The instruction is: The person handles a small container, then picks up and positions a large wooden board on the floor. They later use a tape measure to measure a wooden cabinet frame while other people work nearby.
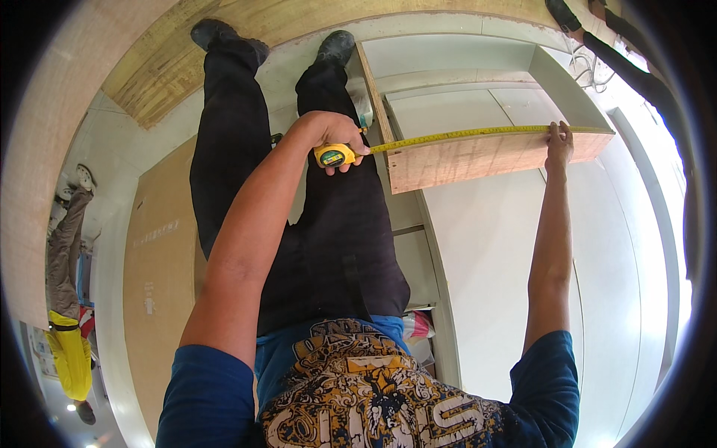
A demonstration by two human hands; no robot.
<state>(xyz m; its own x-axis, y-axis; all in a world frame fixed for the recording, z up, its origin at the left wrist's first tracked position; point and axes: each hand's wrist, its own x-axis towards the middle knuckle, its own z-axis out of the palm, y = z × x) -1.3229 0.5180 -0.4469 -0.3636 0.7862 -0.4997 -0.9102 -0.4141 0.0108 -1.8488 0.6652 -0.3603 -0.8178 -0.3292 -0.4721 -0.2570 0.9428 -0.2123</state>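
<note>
My left hand is closed around a yellow tape measure with a dark round label, held in front of my thigh. Its yellow blade is drawn out to the right along the upper edge of a wooden panel with a pale reddish face. Near the panel's right end, my right hand pinches the blade against that edge. The panel forms one side of a shallow open box frame with white inner faces. A narrow wooden side edge meets it at the left.
Large white panels lie below and right of the frame. A brown sheet stands to my left, a wooden board beyond it. Another person in a yellow shirt is far left; a person's dark-trousered leg and loose cables are upper right.
</note>
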